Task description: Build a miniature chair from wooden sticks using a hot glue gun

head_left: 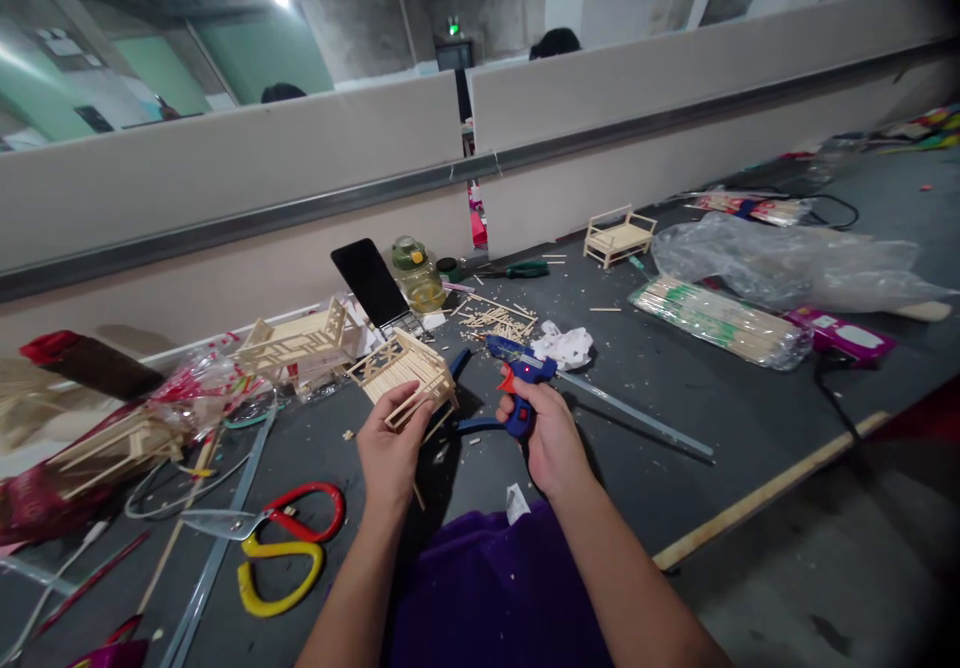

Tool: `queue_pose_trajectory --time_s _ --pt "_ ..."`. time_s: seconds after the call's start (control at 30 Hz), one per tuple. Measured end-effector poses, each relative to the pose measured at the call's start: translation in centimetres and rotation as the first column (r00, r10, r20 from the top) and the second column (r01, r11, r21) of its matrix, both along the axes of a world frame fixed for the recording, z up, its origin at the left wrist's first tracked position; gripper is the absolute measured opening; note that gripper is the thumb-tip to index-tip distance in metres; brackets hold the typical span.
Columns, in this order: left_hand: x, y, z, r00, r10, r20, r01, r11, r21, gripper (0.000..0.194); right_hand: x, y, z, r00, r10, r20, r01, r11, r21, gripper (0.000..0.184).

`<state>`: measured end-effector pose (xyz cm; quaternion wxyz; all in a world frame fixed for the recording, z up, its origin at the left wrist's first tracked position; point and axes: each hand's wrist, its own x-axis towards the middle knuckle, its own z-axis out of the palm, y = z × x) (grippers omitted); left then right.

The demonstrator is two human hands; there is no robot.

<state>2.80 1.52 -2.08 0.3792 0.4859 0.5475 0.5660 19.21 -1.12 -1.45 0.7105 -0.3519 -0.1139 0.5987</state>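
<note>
My left hand grips the near edge of a small bench built from thin wooden sticks, tilted above the table. In my right hand is a blue glue gun with an orange trigger, its nozzle pointing left toward the bench. A clear glue stick runs out of the gun's back end to the right. Short cut sticks lie in a loose pile beyond the gun, beside crumpled white paper. Blue handles of a tool show between my hands, partly hidden.
Scissors with red and yellow handles lie left. Behind stand a phone, a jar and another stick model. A finished-looking stick bench, a bagged stick bundle and a purple device are right. A partition borders the table.
</note>
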Motion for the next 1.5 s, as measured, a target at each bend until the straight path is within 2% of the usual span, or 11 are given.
queue_pose_trajectory --time_s 0.57,0.83,1.1,1.5 --pt "0.04 0.04 0.1 0.999 -0.004 0.039 0.005 1.0 -0.011 0.044 -0.01 -0.06 0.09 1.0 -0.002 0.003 0.002 1.0 -0.017 0.025" --pt "0.1 0.14 0.06 1.0 0.001 0.029 -0.001 1.0 0.0 0.043 -0.03 0.07 -0.42 1.0 0.005 0.008 -0.005 1.0 0.015 0.021" --pt "-0.13 -0.08 0.21 0.999 -0.037 0.03 0.038 0.999 -0.017 0.044 -0.06 0.11 -0.21 1.0 -0.001 -0.018 0.001 1.0 0.001 0.025" --pt "-0.18 0.04 0.18 1.0 -0.019 0.016 0.019 1.0 -0.01 0.046 -0.04 0.08 -0.15 1.0 0.009 -0.013 -0.009 1.0 0.001 0.022"
